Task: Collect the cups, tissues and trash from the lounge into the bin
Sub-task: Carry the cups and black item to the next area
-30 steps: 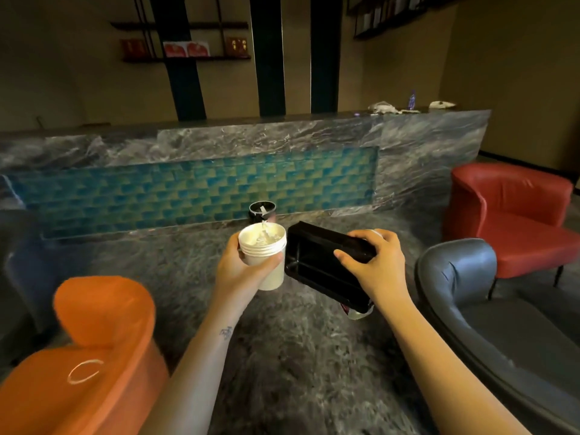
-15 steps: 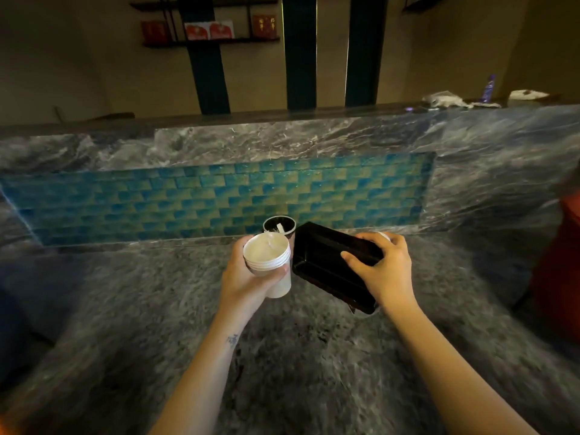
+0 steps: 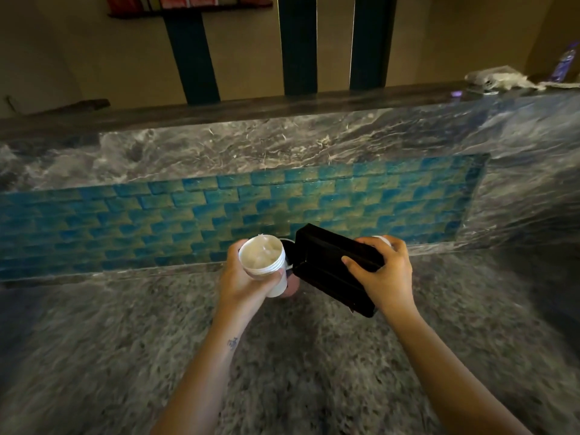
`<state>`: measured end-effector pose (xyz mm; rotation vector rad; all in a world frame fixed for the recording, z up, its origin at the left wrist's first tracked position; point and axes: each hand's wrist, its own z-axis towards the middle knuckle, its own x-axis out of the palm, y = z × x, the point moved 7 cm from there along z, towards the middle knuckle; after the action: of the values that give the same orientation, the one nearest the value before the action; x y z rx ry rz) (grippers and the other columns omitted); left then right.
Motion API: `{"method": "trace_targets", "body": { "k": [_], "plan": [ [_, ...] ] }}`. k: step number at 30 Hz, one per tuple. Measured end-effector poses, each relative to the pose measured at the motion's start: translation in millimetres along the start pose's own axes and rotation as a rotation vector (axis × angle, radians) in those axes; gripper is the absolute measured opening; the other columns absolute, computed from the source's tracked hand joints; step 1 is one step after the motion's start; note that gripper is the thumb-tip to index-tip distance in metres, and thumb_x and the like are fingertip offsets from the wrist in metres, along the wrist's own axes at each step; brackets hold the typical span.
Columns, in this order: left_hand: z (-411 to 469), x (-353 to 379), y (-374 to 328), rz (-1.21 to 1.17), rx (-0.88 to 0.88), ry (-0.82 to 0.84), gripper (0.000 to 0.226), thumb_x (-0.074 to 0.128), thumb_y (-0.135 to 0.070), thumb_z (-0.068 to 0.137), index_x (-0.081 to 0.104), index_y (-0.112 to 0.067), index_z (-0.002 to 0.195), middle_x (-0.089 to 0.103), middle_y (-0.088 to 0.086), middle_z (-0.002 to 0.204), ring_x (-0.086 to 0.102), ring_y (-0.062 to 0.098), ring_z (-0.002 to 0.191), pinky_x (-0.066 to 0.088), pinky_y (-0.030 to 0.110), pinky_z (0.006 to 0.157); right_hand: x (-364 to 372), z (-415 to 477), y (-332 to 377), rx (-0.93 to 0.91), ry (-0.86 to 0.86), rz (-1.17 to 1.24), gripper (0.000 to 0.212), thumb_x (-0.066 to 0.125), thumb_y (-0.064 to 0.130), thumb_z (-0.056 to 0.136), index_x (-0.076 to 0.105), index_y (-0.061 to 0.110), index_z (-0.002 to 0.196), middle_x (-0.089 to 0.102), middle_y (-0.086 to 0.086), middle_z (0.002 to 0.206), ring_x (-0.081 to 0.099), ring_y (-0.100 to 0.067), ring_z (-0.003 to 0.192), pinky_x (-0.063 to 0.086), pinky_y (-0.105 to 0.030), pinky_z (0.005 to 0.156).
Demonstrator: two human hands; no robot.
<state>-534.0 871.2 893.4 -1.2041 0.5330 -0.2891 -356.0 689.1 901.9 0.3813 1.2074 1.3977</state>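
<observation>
My left hand [image 3: 241, 281] grips a stack of white paper cups [image 3: 265, 262] with crumpled tissue inside the top one. My right hand [image 3: 384, 274] holds a black rectangular tray [image 3: 329, 268] tilted on edge, and a white cup rim [image 3: 381, 239] shows behind its fingers. Between the cups and the tray, the dark bin [image 3: 287, 246] on the floor at the counter's foot is mostly hidden; only part of its rim shows.
A long marble counter [image 3: 282, 146] with a blue tiled panel [image 3: 219, 215] stands close ahead. On its right end lie crumpled tissue or plastic [image 3: 499, 78] and a blue bottle [image 3: 563, 62]. Grey marble floor lies underfoot.
The counter and bin have come much closer, and the armchairs have left the view. Both hands carry the same things, held a little higher in front of the bin.
</observation>
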Motion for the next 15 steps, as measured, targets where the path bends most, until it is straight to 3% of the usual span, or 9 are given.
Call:
{"method": "trace_targets", "body": {
  "k": [5, 9, 12, 15],
  "plan": [
    [154, 47, 81, 0.037, -0.042, -0.034, 0.065, 0.08, -0.025, 0.056, 0.047, -0.028, 0.111, 0.056, -0.019, 0.099, 0.056, -0.006, 0.088, 0.043, 0.017, 0.071, 103, 134, -73, 0.004, -0.012, 0.017, 0.036, 0.08, 0.021, 0.069, 0.065, 0.018, 0.102, 0.046, -0.006, 0.115, 0.048, -0.014, 0.095, 0.043, -0.026, 0.084],
    [271, 81, 151, 0.015, -0.123, -0.091, 0.067, 0.075, -0.039, 0.044, 0.046, -0.035, 0.104, 0.058, -0.016, 0.096, 0.057, -0.01, 0.082, 0.041, 0.004, 0.061, 192, 238, -135, 0.041, 0.044, 0.015, 0.046, 0.079, 0.025, 0.07, 0.061, 0.02, 0.113, 0.042, 0.002, 0.109, 0.045, -0.011, 0.096, 0.038, -0.024, 0.081],
    [346, 103, 203, 0.032, -0.173, -0.116, 0.061, 0.081, -0.026, 0.05, 0.046, -0.037, 0.1, 0.059, -0.014, 0.095, 0.058, -0.008, 0.081, 0.042, 0.004, 0.061, 258, 307, -176, 0.064, 0.101, -0.026, 0.055, 0.079, 0.026, 0.07, 0.057, 0.018, 0.119, 0.044, 0.001, 0.112, 0.042, -0.01, 0.1, 0.037, -0.025, 0.085],
    [408, 118, 261, 0.091, -0.26, -0.146, 0.062, 0.086, -0.018, 0.057, 0.047, -0.037, 0.101, 0.06, -0.013, 0.097, 0.057, -0.009, 0.084, 0.042, 0.006, 0.062, 322, 363, -220, 0.099, 0.139, -0.058, 0.049, 0.08, 0.023, 0.069, 0.059, 0.014, 0.113, 0.05, -0.007, 0.115, 0.046, -0.014, 0.101, 0.038, -0.025, 0.085]
  ]
}}
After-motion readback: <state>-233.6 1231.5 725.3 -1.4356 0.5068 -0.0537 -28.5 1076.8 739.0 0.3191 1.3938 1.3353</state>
